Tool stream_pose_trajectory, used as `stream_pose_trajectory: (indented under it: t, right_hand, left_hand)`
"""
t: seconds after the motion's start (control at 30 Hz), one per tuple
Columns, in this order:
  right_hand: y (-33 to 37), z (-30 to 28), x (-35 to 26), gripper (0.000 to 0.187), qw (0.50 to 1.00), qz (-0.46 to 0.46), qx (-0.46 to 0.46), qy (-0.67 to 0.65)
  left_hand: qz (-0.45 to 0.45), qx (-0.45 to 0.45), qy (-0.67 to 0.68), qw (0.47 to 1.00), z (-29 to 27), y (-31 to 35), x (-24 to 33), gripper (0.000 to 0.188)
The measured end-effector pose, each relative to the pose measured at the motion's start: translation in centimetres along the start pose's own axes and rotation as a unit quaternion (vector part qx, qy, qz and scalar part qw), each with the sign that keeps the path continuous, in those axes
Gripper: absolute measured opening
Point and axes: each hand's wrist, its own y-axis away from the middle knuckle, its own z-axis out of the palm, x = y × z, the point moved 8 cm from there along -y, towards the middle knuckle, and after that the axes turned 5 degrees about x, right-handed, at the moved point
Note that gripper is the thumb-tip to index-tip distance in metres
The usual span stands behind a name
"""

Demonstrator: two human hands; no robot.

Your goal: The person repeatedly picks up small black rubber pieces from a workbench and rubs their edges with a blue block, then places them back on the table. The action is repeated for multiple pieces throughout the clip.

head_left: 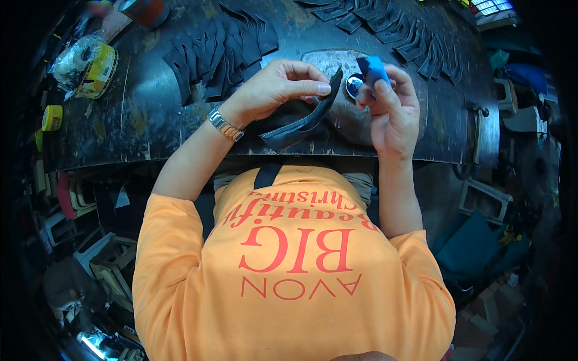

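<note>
Your black strip (314, 113) is just left of the round tin (354, 86), upper end pinched in your left hand (274, 88); probably light and bendy, so edges work. Your right hand (394, 108)'s gripping a blue piece (374, 68) right of the tin.

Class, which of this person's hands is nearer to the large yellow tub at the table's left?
Left: the left hand is right of the yellow tub, beyond black pieces; the right hand is farther right.
</note>
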Motion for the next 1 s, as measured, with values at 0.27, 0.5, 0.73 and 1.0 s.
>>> stream_pose_trajectory:
  t: [0.27,0.5,0.73,1.0]
  right_hand:
    - [2.6,0.6,-1.2,0.022,0.960,-0.129,-0.010,0.247]
    - [3.0,1.3,-1.0,0.020,0.930,-0.189,-0.019,0.315]
    - [3.5,1.3,0.1,0.018,0.938,-0.138,-0.018,0.317]
    - [3.9,1.5,0.5,0.016,0.931,-0.098,-0.037,0.350]
  left_hand:
    - [0.067,0.080,-0.024,0.994,-1.0,0.2,1.1,0.017]
    - [0.048,0.083,0.003,0.995,-0.9,0.3,0.7,0.017]
    - [0.064,0.101,0.078,0.990,-1.3,0.3,0.2,0.015]
    - [0.132,0.159,-0.057,0.977,-1.6,0.6,1.4,0.017]
